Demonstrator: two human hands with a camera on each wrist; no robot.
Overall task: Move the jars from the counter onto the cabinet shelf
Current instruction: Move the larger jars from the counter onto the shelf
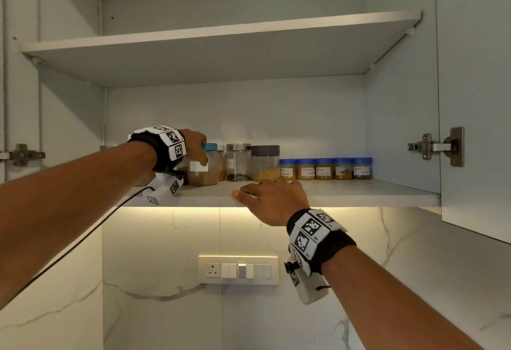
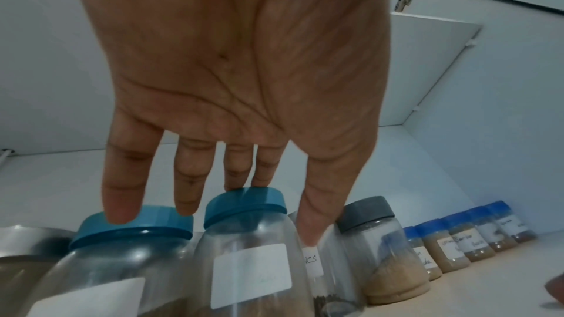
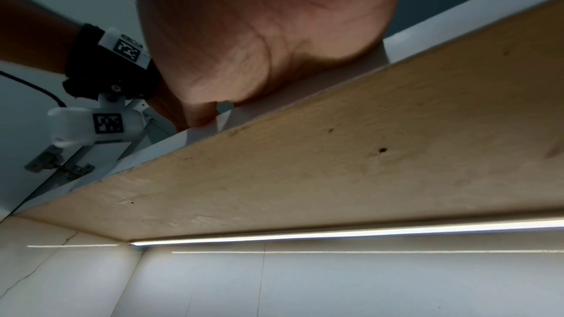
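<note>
Fingers (image 2: 183,192) of my left hand (image 2: 232,62) hang straight and spread over the teal-lidded jar (image 2: 250,257), two tips brushing the back of its lid and the thumb down its right side, clamped on nothing. My right hand (image 1: 272,200) lies flat with relaxed fingers on the front edge of the lower shelf (image 1: 359,193), holding nothing and steadying me. That jar stands on the shelf, close beside a second teal-lidded jar (image 2: 122,264) on its left. I judge this one placed, so the thing to do well is lift straight up and back, keeping my thumb off the clear jar (image 1: 238,163) and grey-lidded jar (image 1: 265,163) crowded to its right. Farther right, the blue-lidded jars (image 1: 325,168) stand in a row, well apart from my reach.
</note>
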